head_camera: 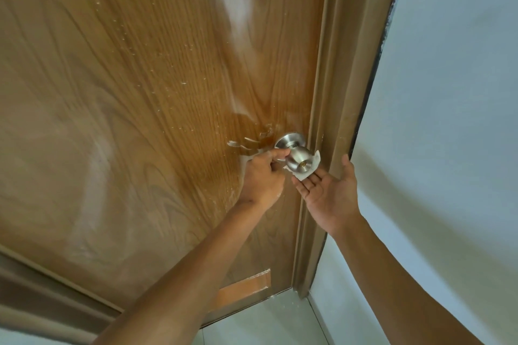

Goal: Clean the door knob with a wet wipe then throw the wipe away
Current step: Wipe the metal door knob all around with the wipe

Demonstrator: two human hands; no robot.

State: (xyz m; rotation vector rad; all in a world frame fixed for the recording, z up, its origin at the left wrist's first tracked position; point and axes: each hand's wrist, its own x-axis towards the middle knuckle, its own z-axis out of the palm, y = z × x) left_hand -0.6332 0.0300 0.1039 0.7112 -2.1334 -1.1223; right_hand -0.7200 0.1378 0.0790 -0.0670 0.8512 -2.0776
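Both hands meet at the steel door knob (299,159): left hand (262,176) pinches the wet wipe (308,169) against its left side, right hand (326,189) lies open-palmed just below, supporting the wipe.

Wipe (307,169) prob. under knob (300,159), btwn hands.

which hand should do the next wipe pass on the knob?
Left, probably. The left hand already pinches the wipe against the knob. The right hand is open, palm up under the wipe, gripping nothing.
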